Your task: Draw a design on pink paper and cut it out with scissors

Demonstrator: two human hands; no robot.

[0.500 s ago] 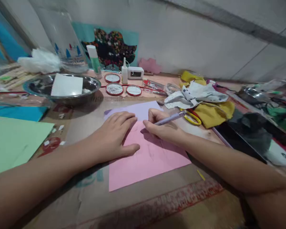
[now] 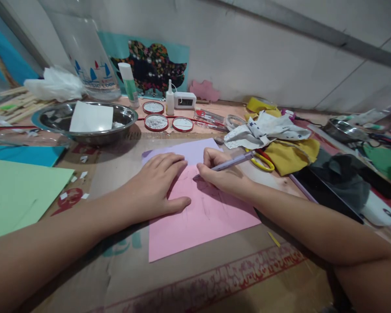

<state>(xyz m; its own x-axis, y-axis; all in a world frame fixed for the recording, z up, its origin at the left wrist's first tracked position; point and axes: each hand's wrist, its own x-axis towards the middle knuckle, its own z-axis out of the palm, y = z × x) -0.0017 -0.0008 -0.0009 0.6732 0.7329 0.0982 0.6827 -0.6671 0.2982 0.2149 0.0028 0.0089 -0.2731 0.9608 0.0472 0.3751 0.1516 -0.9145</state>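
Head view: left hand (image 2: 161, 184) spread flat over pink paper (image 2: 189, 237); right hand (image 2: 225, 179) curled round purple pen (image 2: 234, 161).

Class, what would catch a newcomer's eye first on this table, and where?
Probably the pink sheet in the centre, where the left hand rests and the right hand holds a writing tool. Next, the dark speckled cutout on a teal sheet at the back, by the wall.

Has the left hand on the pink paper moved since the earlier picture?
No: the left hand shows no visible shift in any direction against the metal bowl.
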